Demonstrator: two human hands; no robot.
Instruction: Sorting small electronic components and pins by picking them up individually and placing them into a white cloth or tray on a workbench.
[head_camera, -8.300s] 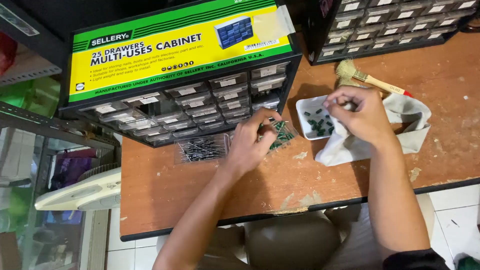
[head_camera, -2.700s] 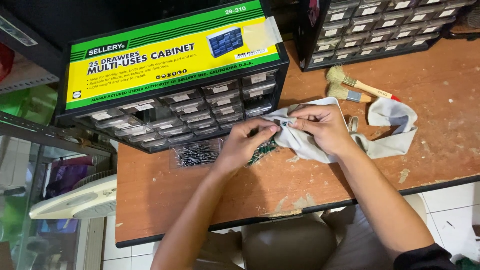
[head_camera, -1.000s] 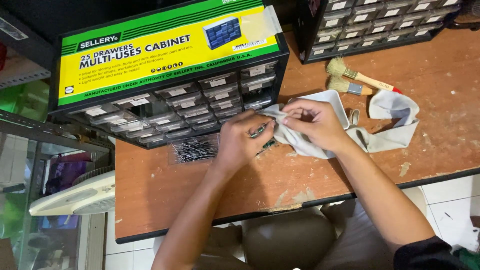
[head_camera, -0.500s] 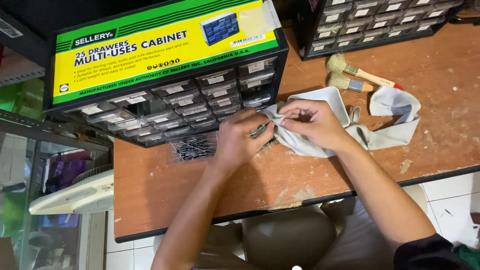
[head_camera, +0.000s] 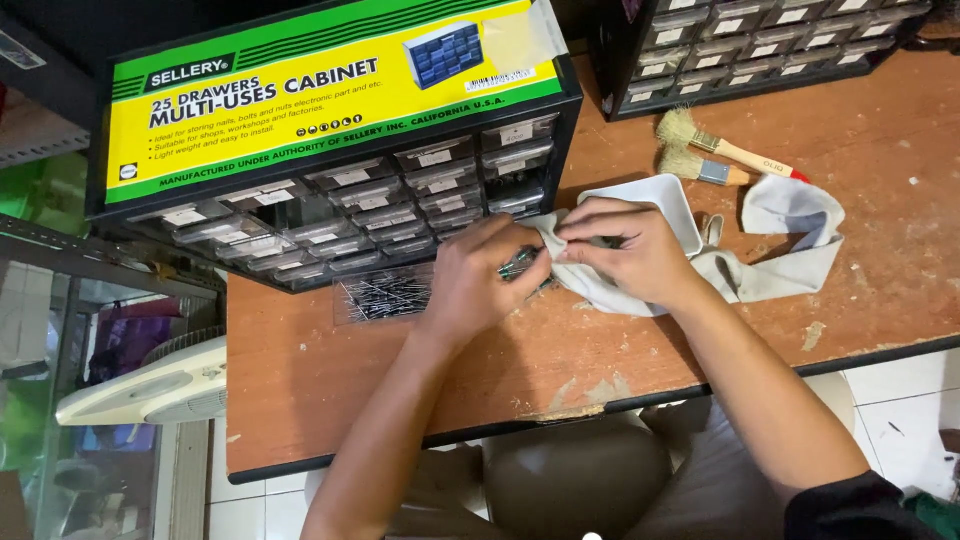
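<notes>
both hands meeting at the middle of the wooden table (head_camera: 700, 340), just in front of the drawer cabinet (head_camera: 330, 150). left hand (head_camera: 478, 282) with fingers curled, pinching a small green part (head_camera: 520, 264) at its tips. right hand (head_camera: 625, 250) pressed down on a white cloth (head_camera: 780, 235), fingertips pinched on its bunched edge, touching the left fingertips. white tray (head_camera: 665, 195) under the cloth, partly hidden. clear drawer of thin wire leads (head_camera: 385, 295) flat on the table, just left of the left hand. two brushes (head_camera: 715, 155) lying beyond the cloth, near a second cabinet (head_camera: 760, 40). white fan (head_camera: 150, 385) below the table edge, at left.
</notes>
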